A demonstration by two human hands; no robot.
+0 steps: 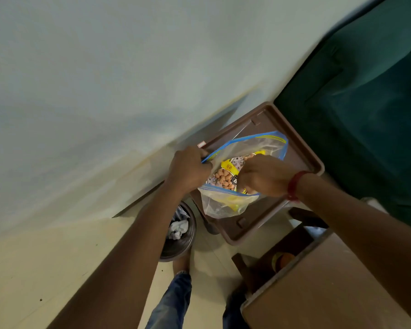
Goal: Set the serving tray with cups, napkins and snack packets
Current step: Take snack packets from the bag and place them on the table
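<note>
A brown serving tray (301,150) lies at the centre right, beside the wall. On it rests a clear zip bag (259,146) with a blue seal strip. Inside the zip bag shows a yellow snack packet (228,173) printed with peanuts. My left hand (188,169) grips the bag's opening edge at its left side. My right hand (263,175), with a red thread at the wrist, reaches into the bag's mouth, its fingers curled on the snack packet. The fingertips are hidden by the bag and the packet.
A dark waste bin (188,238) with crumpled paper stands on the floor below the tray. A dark green sofa (365,103) fills the upper right. A wooden table corner (318,281) is at the lower right, with an orange object (285,260) under it.
</note>
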